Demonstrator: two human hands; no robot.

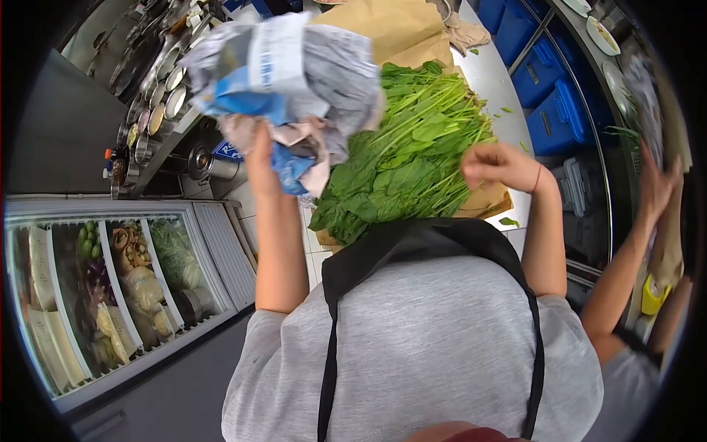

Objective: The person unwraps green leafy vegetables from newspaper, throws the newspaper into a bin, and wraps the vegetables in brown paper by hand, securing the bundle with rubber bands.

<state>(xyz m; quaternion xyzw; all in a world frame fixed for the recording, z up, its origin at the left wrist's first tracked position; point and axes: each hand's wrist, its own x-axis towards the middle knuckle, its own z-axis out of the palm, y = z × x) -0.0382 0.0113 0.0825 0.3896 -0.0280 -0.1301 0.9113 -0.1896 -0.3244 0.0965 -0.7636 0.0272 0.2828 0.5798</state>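
Observation:
A crumpled bundle of printed newspaper (324,74) is raised in my left hand (261,158), which is wrapped round its lower part. The bundle is smeared by motion. Below and to its right lies a large heap of leafy greens (412,151), with broad dark leaves toward me and long pale stems toward the right. My right hand (497,166) hovers beside the stem ends, fingers curled in, with nothing visible in them. Brown paper (405,29) lies under the greens and spreads out behind them on the white worktop (501,96).
Lidded blue bins (556,118) stand on shelving at right. A glass-topped chest (110,287) with vegetables is at left. Metal pots (166,103) line a shelf at upper left. Another forearm (626,250) shows at the far right; whether co-worker or reflection, I cannot tell.

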